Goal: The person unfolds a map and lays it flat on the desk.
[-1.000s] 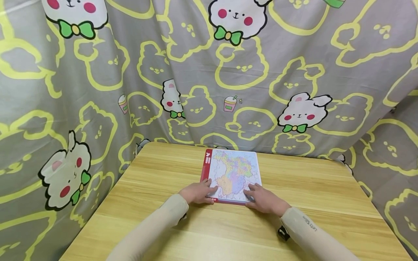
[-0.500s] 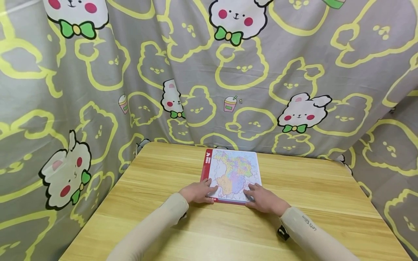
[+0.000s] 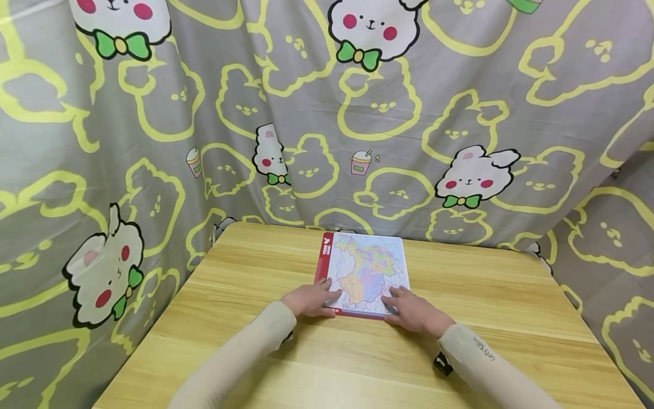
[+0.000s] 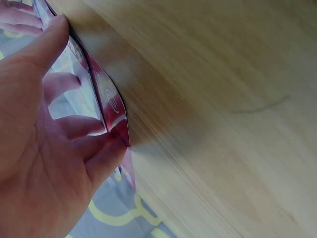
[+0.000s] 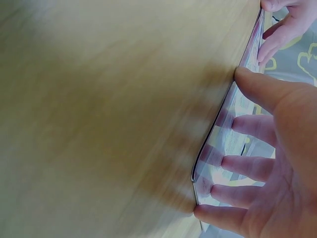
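Note:
A flat, glossy map sheet (image 3: 367, 271), printed in pastel colours, lies on the wooden table with a red band (image 3: 324, 258) down its left side. My left hand (image 3: 310, 299) rests on its near left corner, fingers spread over the surface and thumb at the front edge. On the near right corner lies my right hand (image 3: 416, 312), likewise spread, its thumb by the front edge. In the left wrist view, a red printed layer (image 4: 111, 99) bows out beneath the map's dark edge. The right wrist view shows fingertips (image 5: 224, 162) touching the shiny top, reflected in it.
The wood-grain table (image 3: 485, 295) extends around the map on every side. Behind it and to both sides hangs a grey curtain (image 3: 306, 102) with yellow outlines and white cartoon animals. A black strap piece (image 3: 443, 364) shows under the right sleeve.

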The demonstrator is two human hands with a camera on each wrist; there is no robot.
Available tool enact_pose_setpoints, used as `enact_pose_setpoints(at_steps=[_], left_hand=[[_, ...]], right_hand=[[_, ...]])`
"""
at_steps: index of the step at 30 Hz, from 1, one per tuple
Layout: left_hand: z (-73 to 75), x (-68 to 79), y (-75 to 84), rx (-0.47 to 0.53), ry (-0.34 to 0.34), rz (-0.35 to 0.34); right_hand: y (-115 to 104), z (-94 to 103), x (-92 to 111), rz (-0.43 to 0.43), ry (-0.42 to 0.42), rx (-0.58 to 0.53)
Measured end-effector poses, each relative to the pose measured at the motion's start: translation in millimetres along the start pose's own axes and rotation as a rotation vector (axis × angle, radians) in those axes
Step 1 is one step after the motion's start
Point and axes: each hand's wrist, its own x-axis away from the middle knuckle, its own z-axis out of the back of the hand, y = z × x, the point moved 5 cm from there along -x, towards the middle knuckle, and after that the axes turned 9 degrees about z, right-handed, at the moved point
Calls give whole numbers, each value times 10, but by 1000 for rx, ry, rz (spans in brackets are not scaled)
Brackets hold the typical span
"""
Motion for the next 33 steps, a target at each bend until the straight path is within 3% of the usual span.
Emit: enact_pose_setpoints(at_steps=[26,33], left_hand=[[-46,112,-264,30,41,22],[-39,126,-264,31,41,22]], right_hand=[[9,3,13,20,2,34],[-78,95,-55,77,36,65]])
